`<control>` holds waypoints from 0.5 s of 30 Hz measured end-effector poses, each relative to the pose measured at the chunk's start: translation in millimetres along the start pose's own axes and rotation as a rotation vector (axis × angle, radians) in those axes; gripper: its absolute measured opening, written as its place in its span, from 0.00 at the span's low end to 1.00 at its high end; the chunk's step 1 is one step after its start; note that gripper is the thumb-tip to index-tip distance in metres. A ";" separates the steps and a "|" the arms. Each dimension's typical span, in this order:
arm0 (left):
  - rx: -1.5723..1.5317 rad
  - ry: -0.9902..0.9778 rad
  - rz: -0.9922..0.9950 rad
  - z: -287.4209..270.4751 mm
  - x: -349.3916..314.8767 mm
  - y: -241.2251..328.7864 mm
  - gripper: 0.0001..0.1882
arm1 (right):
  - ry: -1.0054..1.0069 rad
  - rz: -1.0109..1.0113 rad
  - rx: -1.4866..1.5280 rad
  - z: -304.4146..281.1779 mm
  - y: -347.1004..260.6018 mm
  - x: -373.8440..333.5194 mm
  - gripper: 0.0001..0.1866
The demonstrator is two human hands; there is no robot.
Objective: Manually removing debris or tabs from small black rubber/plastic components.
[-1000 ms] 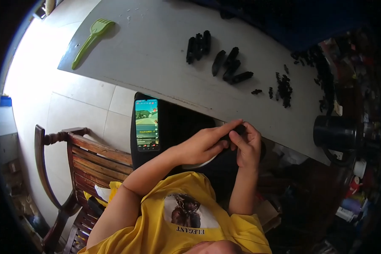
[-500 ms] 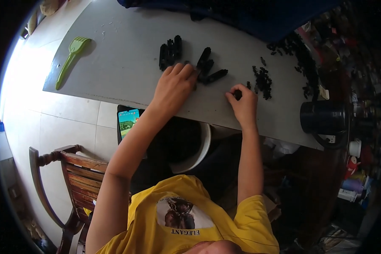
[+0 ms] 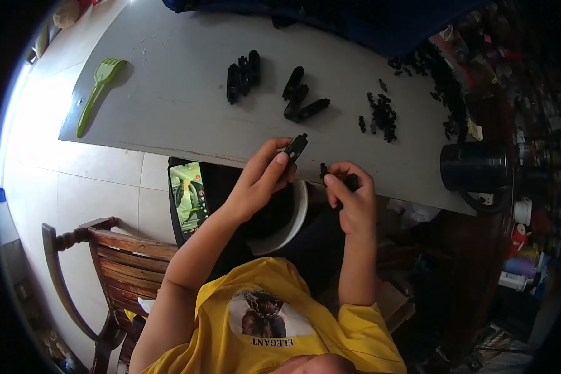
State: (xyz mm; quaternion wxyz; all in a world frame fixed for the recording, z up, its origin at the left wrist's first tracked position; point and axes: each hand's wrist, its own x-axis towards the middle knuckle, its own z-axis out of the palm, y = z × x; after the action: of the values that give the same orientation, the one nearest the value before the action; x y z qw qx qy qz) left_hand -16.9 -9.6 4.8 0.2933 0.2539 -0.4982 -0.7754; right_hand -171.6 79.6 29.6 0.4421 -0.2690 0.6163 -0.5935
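My left hand (image 3: 268, 171) is closed on an oblong black plastic part (image 3: 297, 147), which sticks up past the fingertips near the table's front edge. In my right hand (image 3: 350, 190), a small black piece (image 3: 323, 169) is pinched between thumb and finger. More dark pieces show in its curled fingers, too covered to count. Beyond the left hand, three similar oblong black parts (image 3: 244, 75) lie side by side, and another group (image 3: 297, 93) lies at angles to their right. A pile of small black pieces (image 3: 383, 116) is farther right.
A green hand rake (image 3: 98, 93) lies at the left of the grey table (image 3: 187, 81). More black pieces (image 3: 449, 93) spread along the right, behind a dark mug-like container (image 3: 474, 167). A lit phone (image 3: 187, 196), a white-rimmed bucket (image 3: 299, 218) and a wooden chair (image 3: 128, 255) are below.
My left hand has come back from the table's middle with an oblong black part in it. My right hand has drawn nearer to me and slightly left. The phone's picture has changed.
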 end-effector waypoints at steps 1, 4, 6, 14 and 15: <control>0.000 -0.004 0.000 1.3 -1.6 -0.6 0.18 | 0.003 -0.002 0.000 3.0 0.6 -3.8 0.05; -0.034 0.003 -0.027 3.3 -4.9 -1.4 0.21 | -0.085 0.007 0.042 15.5 -1.3 -11.7 0.04; -0.009 -0.029 0.006 2.6 -6.9 -3.5 0.24 | -0.097 -0.015 0.032 19.1 3.2 -12.4 0.04; 0.404 -0.111 0.240 5.9 -10.3 -13.5 0.27 | -0.142 -0.186 -0.304 21.4 2.5 -15.3 0.06; 0.476 -0.164 0.262 7.0 -12.2 -12.6 0.28 | -0.103 -0.337 -0.474 20.7 4.0 -14.1 0.09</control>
State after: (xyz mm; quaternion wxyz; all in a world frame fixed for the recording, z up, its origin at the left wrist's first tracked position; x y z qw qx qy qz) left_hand -15.7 7.6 -3.0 0.2818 0.1857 -0.7170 -0.6100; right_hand -146.5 82.1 30.9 0.2928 -0.4930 0.6611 -0.4838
